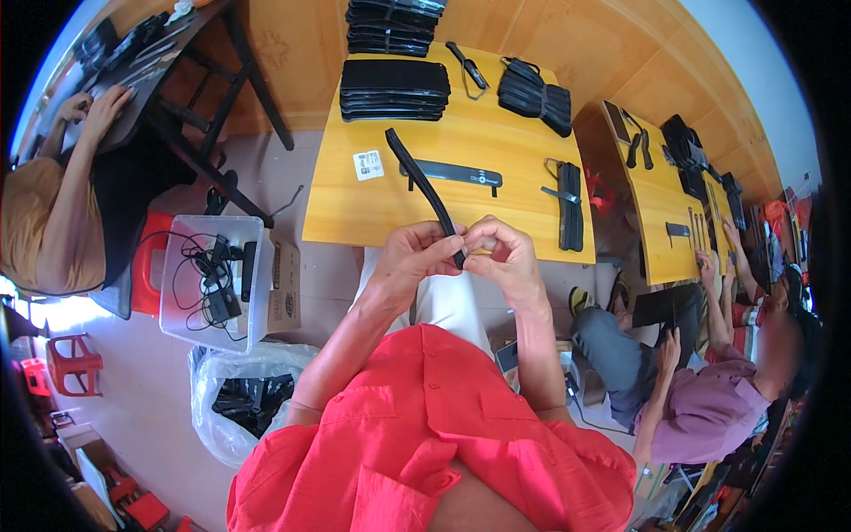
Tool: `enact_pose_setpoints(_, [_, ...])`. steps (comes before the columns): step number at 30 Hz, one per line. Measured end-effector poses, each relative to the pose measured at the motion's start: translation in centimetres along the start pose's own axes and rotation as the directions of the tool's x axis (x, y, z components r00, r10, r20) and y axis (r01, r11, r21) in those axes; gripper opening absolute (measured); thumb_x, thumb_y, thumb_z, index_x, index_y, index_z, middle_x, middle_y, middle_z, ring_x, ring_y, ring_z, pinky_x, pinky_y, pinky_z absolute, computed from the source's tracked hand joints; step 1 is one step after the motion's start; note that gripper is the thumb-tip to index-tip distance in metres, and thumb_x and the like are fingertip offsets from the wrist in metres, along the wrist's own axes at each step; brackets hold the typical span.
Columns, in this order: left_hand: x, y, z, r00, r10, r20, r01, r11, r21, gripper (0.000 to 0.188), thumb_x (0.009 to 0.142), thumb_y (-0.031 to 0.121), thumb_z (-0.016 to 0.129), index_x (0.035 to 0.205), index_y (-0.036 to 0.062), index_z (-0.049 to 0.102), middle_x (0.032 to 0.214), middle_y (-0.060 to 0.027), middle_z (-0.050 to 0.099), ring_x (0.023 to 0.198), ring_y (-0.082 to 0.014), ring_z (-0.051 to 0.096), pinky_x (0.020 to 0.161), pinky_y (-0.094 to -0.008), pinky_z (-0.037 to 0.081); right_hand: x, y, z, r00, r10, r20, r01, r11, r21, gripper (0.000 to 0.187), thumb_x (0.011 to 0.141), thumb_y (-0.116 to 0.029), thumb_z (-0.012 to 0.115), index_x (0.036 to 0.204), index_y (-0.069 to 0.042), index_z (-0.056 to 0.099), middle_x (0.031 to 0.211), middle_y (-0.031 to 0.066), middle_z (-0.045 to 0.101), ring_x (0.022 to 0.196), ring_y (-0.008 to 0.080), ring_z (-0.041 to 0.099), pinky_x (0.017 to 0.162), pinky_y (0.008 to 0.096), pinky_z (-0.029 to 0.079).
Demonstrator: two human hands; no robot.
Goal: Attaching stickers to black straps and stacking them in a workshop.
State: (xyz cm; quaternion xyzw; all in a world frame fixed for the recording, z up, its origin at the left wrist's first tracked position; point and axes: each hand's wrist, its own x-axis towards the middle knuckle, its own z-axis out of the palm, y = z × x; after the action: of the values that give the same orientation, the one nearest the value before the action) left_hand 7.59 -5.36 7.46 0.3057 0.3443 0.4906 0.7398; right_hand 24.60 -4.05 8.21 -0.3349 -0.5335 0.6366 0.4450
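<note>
Fingers (441, 251) partly hide one end of the black strip (424, 182).

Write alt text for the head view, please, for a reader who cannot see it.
A person's left hand grips a slim black strip near its lower end, the right hand at that end, before a yellow table. On it lie a dark bar, a white label, and black stacks and bundles; other people are on both sides.

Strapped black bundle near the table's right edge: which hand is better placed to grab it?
Right, probably: the right hand is nearer the bundle, on its side; the left hand grips the black strip.
</note>
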Motion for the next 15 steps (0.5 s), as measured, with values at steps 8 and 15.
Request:
enact_pose_setpoints(8, [-0.16,0.06,0.06,1.0,-0.015,0.006,0.015,1.0,-0.002,0.027,0.083,0.015,0.064,0.102,-0.0037,0.06,0.083,-0.0062,0.063,0.072,-0.0102,0.06,0.064,-0.0232,0.053,0.47,0.08,-0.48,0.99,0.121,0.068,-0.129,0.983,0.133,0.024,0.067,-0.001,0.074,0.085,-0.002,0.059,0.085,0.0008,0.05,0.082,0.0095,0.054,0.074,0.0201,0.047])
enact_pose_setpoints(15, [-0.25,0.13,-0.07,0.999,-0.022,0.034,0.023,0.999,-0.022,0.027,0.083,0.014,0.064,0.103,-0.0036,0.06,0.085,-0.0065,0.063,0.073,-0.0101,0.06,0.064,-0.0232,0.053,0.61,0.26,-0.36,0.996,0.054,0.064,-0.063,0.986,0.152,0.017,0.07,0.002,0.071,0.083,-0.002,0.061,0.084,0.0019,0.052,0.078,0.0097,0.054,0.068,0.0198,0.046])
